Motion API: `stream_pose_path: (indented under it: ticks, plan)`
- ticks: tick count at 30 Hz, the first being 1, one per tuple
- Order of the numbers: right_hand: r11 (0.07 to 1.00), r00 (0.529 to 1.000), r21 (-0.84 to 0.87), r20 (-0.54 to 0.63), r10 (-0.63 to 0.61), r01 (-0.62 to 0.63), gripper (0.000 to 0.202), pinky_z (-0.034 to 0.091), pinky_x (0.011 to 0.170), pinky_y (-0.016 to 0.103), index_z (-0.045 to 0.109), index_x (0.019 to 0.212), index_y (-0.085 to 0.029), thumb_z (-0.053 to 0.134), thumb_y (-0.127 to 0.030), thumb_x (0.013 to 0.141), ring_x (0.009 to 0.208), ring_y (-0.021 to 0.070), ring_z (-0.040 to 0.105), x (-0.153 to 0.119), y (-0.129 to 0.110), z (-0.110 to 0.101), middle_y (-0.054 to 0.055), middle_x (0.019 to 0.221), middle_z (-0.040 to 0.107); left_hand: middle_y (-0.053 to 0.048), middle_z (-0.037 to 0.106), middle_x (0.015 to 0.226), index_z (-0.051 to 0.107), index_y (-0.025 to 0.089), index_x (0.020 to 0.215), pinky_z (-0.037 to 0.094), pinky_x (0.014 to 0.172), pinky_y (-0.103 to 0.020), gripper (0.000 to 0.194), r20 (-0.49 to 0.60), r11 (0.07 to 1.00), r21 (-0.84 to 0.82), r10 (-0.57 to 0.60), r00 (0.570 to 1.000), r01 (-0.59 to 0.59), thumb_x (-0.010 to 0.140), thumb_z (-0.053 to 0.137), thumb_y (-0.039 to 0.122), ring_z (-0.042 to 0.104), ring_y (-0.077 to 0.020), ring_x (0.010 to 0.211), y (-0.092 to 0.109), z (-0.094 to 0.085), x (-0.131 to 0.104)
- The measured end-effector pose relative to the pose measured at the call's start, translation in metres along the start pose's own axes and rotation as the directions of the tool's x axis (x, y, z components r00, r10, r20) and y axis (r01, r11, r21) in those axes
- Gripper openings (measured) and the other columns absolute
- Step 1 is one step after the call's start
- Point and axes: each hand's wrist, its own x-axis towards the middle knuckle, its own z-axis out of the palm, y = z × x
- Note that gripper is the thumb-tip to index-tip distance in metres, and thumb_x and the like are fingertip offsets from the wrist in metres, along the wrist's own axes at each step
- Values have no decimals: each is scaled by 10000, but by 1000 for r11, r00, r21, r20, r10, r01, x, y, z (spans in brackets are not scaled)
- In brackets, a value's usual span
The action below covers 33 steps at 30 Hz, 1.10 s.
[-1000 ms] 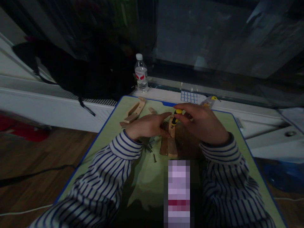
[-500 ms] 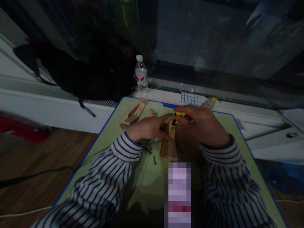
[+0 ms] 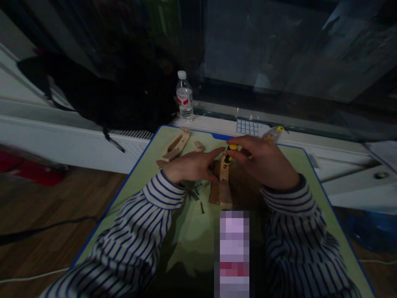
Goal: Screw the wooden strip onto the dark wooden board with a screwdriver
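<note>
My right hand (image 3: 263, 159) is closed around a short screwdriver (image 3: 228, 156) with a yellow and black handle. Its tip points down at a pale wooden strip (image 3: 226, 191) that has holes along it. Beneath the strip lies a darker brown wooden board (image 3: 214, 193). My left hand (image 3: 197, 165) reaches in from the left, thumb and index finger spread apart beside the strip; the index fingertip is by its far end. Its other fingers are hidden. Several loose screws (image 3: 194, 193) lie just below my left wrist, with a single screw (image 3: 202, 207) nearer to me.
Joined wooden pieces (image 3: 176, 145) and a small wood block (image 3: 199, 145) lie on the pale green table (image 3: 130, 215) at the far left. On the sill behind stand a water bottle (image 3: 185, 97) and a clear bag (image 3: 273, 133). A black bag (image 3: 102, 91) is at the left.
My left thumb has drawn back slightly left from the strip, uncovering more of it. My right hand keeps the screwdriver in nearly the same spot.
</note>
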Motion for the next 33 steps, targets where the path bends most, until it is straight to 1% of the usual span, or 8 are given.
stream_pose_path:
  ticks: [8,12,14,16,19,21,25,33]
  plan:
    - [1000,1000,16,7,-8,8,273,517,763,332,647,1112,-170,554,-296,888,867,193,665,1,1,0,70,1094,705,-43,683,953,234,261,1443,399,613,-261,858,-11,1000,15,-16,1000,16,738,667,487,624,-195,754,3,-1,0]
    - [1000,1000,19,0,-14,14,266,520,754,333,648,1104,-170,562,-293,884,864,195,668,0,2,1,72,1093,705,-59,682,968,308,238,1410,384,593,-262,808,-12,997,64,-30,999,31,734,660,503,618,-199,749,5,-3,-1]
    - [1000,1000,23,1,-14,14,257,520,760,337,648,1101,-180,567,-284,881,870,195,668,0,2,1,71,1095,705,-74,678,969,423,215,1331,369,571,-266,731,-28,994,93,-57,998,60,729,634,571,609,-202,735,4,-4,-1]
    - [1000,1000,25,9,-12,12,249,520,760,340,647,1100,-194,567,-278,880,872,194,668,0,2,1,65,1096,704,-70,678,928,562,208,1170,353,557,-269,598,-23,991,111,-69,997,71,750,570,634,599,-199,717,2,-5,-1]
    - [1000,1000,23,8,-10,10,244,520,744,339,644,1098,-208,568,-284,878,850,191,669,0,2,0,58,1089,705,-43,677,823,654,216,942,343,555,-265,464,40,995,99,-26,999,22,829,460,622,584,-174,674,0,-2,1]
    - [1000,1000,18,1,-5,5,244,520,728,336,644,1094,-208,571,-293,877,828,187,669,-1,2,1,59,1086,705,-36,679,799,666,212,893,353,566,-259,428,72,997,79,8,997,-13,854,450,579,581,-162,663,-1,1,4]
    - [1000,1000,20,1,-8,8,247,514,726,327,644,1093,-197,569,-294,878,822,182,665,-1,1,1,62,1080,705,-47,691,852,672,201,917,389,614,-257,370,80,997,52,50,995,-55,867,474,510,598,-165,715,1,7,9]
    - [1000,1000,20,14,0,0,240,494,734,322,638,1083,-193,570,-295,876,798,176,652,0,0,0,66,1069,702,-36,679,792,672,186,870,366,555,-252,394,60,999,11,52,997,-53,865,481,530,587,-148,648,6,9,10]
